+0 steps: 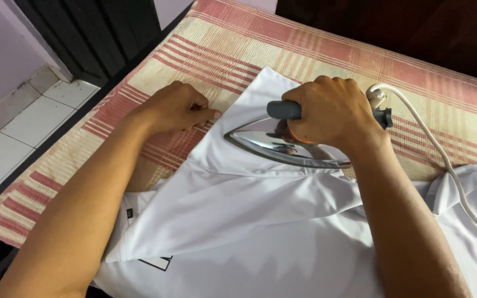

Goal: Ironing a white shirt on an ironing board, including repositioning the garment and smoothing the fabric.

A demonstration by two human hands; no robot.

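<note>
White cloth — a garment [249, 221] spread on the red-striped cover [316, 55], its far corner under the polished iron [282, 146]. The right hand [332, 113] grips the iron's grey handle; the left hand [175, 107], just left, pinches the garment's edge — fingers curled.

Chrome-bodied iron [274, 144] with a grey handle sits flat, soleplate down, on the white garment, nose pointing left. White cord [443, 160] runs from its rear end, curving down toward the right edge across the cloth. White garment [249, 221] is spread over the padded surface, smooth fabric, one pointed section reaching up under the iron, a fold line crossing below it; small label visible at lower left.
</note>
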